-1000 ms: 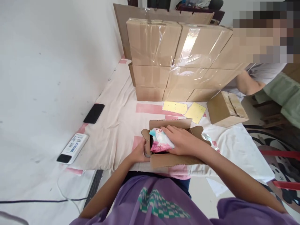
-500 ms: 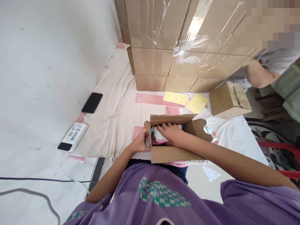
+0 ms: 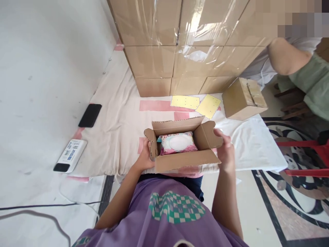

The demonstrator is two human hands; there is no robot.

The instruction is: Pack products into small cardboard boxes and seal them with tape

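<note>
An open small cardboard box sits at the near edge of a cloth-covered surface. Inside it lies a pink and white soft packet, flat, with a white oval on top. My left hand grips the box's left end flap. My right hand is at the box's right end flap, fingers curled against it.
A wall of taped cardboard boxes stands behind. Two yellow sheets and a closed small box lie near it. A black phone and a white device lie at left. Another person's arm is at the upper right.
My right hand has come out of the box and moved to its right flap. The packet now lies flat inside. The view has tilted closer to the stacked boxes.
</note>
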